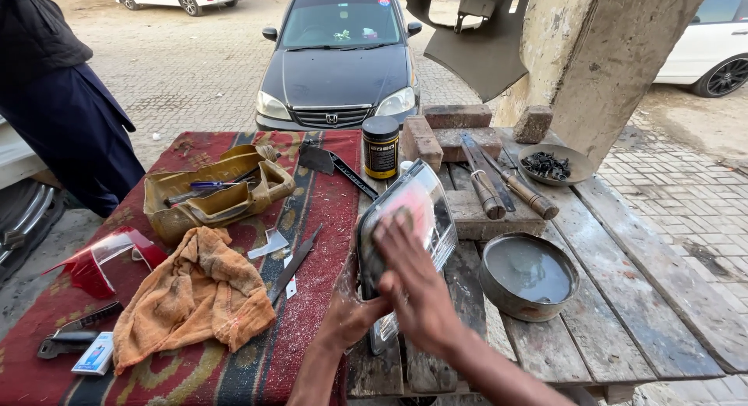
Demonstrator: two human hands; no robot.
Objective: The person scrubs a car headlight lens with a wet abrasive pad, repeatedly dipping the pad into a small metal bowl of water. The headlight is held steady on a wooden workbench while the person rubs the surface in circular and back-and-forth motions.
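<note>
Outdoor wooden bench (623, 312), red rug over its left half. Headlight lens (421, 207) stands tilted mid-bench at the rug's edge. Left hand (351, 308) grips its lower rim; right hand (413, 281) pressed flat on its face, fingers spread. Metal water bowl (530, 275) just right, orange rag (195, 297) left.

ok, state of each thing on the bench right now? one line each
headlight lens: propped tilted, wet
left hand: gripping the lens's lower edge
right hand: pressed flat on the lens face
metal bowl: upright, holds cloudy water
small dish: holds dark small parts
black can: upright, lid on
orange rag: crumpled
yellow tray: holds tools
</note>
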